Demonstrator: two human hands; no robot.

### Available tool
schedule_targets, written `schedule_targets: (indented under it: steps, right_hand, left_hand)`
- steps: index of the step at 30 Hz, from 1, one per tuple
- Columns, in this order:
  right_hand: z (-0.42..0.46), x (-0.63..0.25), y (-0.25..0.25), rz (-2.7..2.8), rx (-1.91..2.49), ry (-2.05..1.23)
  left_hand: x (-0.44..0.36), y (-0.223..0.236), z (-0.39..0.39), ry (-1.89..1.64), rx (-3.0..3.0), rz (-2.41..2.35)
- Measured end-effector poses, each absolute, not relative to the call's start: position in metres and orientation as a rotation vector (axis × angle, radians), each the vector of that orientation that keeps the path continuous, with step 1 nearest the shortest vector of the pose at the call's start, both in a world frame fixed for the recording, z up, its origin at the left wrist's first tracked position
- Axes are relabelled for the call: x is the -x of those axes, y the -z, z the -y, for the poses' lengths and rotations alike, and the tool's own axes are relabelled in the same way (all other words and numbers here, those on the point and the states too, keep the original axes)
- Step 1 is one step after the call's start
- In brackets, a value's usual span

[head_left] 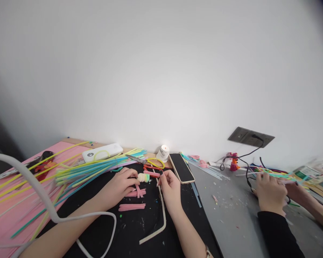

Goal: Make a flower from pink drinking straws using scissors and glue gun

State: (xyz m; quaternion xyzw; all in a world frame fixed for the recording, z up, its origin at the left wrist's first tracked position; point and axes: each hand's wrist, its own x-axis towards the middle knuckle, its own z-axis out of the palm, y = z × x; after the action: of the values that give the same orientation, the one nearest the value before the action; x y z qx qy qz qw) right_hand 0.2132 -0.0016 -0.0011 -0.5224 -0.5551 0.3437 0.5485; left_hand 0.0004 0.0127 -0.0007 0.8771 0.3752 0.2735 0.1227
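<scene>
My left hand (123,184) is closed on a small fuzzy cream piece with a green band (143,177), pinched at its left end. A pink pipe cleaner piece (151,173) runs from there towards my right hand (171,188), whose thumb and forefinger pinch its right end; a small dark spot shows at those fingertips. Below my left hand lie short pink pipe cleaner pieces (131,207) on the black mat (129,236). A long bent cream pipe cleaner (164,215) lies between my hands. Behind them rest scissors with yellow handles (157,163).
Bundled pipe cleaners (97,172) lie on the left over a pink sheet (5,222), beside a white power bank (102,152). A white cable (43,193) loops in front. A paper cup (163,153) and phone (181,167) stand behind. At right, another person's hands (270,193) work.
</scene>
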Motion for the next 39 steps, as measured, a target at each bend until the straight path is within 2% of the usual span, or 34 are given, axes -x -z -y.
schedule_targets:
  steps: [16,24,35,39]
  right_hand:
    - [0.007,-0.206,0.003,1.353,1.219,-0.879]
    - [0.008,-0.204,0.001,1.372,1.202,-0.913]
    - [0.007,-0.203,0.003,1.611,1.242,-0.774]
    - [0.006,-0.207,0.002,1.504,1.267,-0.768]
  left_hand:
    - [-0.008,-0.007,-0.006,-1.024,-2.252,-1.119]
    - [-0.013,-0.001,-0.004,-1.131,-1.762,-1.198]
    - [-0.015,0.000,0.002,-1.180,-1.724,-1.197]
    - [-0.014,0.002,0.000,-1.213,-1.668,-1.203]
